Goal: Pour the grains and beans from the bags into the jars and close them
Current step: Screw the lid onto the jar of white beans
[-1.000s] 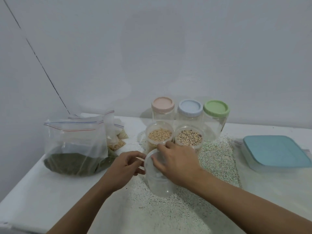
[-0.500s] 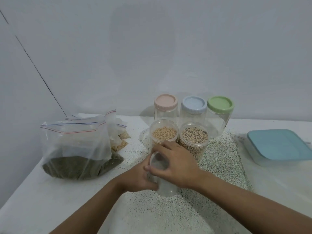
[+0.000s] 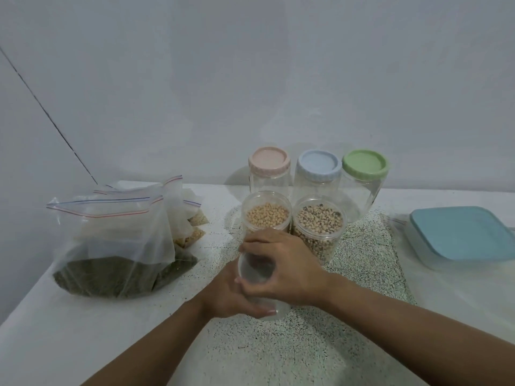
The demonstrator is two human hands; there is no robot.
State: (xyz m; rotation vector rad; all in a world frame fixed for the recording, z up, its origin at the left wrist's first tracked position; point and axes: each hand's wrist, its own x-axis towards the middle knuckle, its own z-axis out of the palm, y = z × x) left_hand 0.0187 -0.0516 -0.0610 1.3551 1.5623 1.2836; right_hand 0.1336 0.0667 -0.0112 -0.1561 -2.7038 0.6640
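- The empty clear jar (image 3: 257,270) is at the centre of the frame. It has no lid, its mouth is tipped toward the camera, and it sits just in front of two filled jars.
- The right hand (image 3: 292,271) curls its fingers and thumb over the jar's rim and upper wall. The left hand (image 3: 228,293) wraps the lower wall from the left. I cannot tell whether the base rests on the speckled mat (image 3: 362,274).
- Close behind the right knuckles stand the jar of soybeans (image 3: 266,215) and the jar of black-eyed peas (image 3: 319,224), both uncovered. A backward nudge could tip one and scatter its fill.
- The bag of dark green grains (image 3: 111,246) slumps at the left of the frame, zip edge up, well apart from the held jar. It looks soft and heavy. Poured from a wide, floppy mouth into a narrow jar, the grains would likely run over the rim onto the tabletop (image 3: 69,330).
- Freeing both hands for the bag would leave the light jar unsteadied, so it could topple mid-pour.
- No loose lid for this jar is visible, so closing may stall.
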